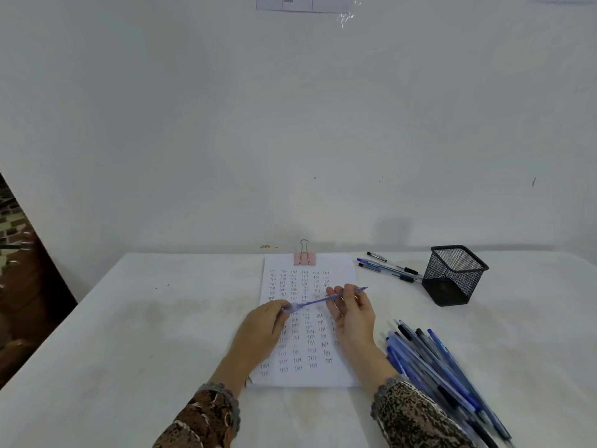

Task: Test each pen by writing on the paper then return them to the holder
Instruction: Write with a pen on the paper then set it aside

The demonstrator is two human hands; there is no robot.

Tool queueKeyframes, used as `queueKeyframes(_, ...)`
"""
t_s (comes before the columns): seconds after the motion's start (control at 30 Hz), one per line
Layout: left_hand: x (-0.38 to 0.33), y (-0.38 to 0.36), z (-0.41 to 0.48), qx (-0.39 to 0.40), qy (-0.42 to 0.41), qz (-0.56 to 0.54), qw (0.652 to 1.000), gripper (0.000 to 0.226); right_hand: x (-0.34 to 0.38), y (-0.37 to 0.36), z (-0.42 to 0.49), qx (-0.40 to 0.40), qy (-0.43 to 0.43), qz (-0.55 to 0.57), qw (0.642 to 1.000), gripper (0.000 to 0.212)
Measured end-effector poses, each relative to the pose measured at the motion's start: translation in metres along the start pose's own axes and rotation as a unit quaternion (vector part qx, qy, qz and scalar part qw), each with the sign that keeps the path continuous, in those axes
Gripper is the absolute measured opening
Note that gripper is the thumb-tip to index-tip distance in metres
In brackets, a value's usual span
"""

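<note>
A blue pen [323, 300] hangs level over the paper [308, 350], held at both ends. My left hand [263, 328] pinches its left end, which looks blurred. My right hand [350, 313] pinches the shaft near the right tip. The white sheet is covered with rows of the written word "Test". A black mesh holder [452, 274] stands at the back right and looks empty. A pile of several blue and black pens [442, 367] lies to the right of my right forearm.
A pink binder clip [304, 258] grips the top edge of the paper. Three pens [389, 268] lie between the paper and the holder. The white table [145, 334] ends at a white wall behind. A dark doorway shows at far left.
</note>
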State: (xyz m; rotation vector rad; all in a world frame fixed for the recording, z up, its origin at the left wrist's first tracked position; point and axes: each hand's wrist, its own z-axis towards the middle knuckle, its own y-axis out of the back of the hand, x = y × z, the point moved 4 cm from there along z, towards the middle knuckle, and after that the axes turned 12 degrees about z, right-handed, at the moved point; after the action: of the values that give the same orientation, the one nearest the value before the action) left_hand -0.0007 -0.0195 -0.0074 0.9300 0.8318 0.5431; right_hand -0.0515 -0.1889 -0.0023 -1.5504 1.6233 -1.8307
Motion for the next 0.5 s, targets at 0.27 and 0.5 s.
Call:
queueKeyframes(0.27, 0.003, 0.001, 0.001, -0.015, 0.027, -0.061, 0.998, 0.026, -0.010, -0.005, -0.003, 0.105, 0.006, -0.196, 0.975, 0.012)
queueKeyframes(0.5, 0.003, 0.004, 0.001, -0.020, 0.030, -0.088, 0.995, 0.021, 0.020, -0.014, -0.008, 0.176, -0.023, -0.362, 0.915, 0.004)
